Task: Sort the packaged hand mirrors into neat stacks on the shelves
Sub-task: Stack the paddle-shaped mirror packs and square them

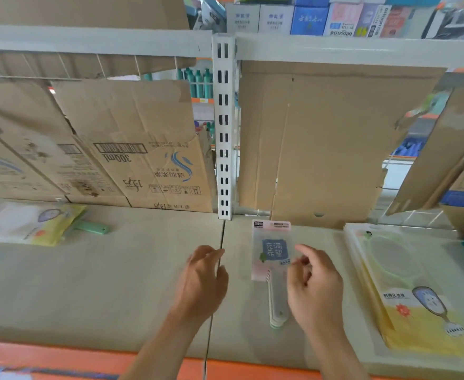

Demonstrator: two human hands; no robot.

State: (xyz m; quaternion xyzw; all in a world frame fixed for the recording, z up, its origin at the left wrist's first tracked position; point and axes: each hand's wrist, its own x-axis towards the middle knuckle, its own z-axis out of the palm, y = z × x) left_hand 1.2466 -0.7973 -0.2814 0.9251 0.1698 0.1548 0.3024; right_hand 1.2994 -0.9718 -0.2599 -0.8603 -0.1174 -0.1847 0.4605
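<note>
The left hand (203,281) and right hand (315,286) are loosely curled and hold nothing. Between them a pink mirror pack (270,250) lies on the shelf (116,283). Yellow mirror packs (406,292) are stacked on the right. Cardboard (321,138) and a white post (225,133) stand behind.

pale metal shelf (88,283) with orange front edge (61,355), slotted white upright (223,127), cardboard sheets (321,138) behind.

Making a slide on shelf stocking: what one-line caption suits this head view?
Left hand and right hand hover beside a pink mirror pack on the shelf, a yellow mirror stack at right.
</note>
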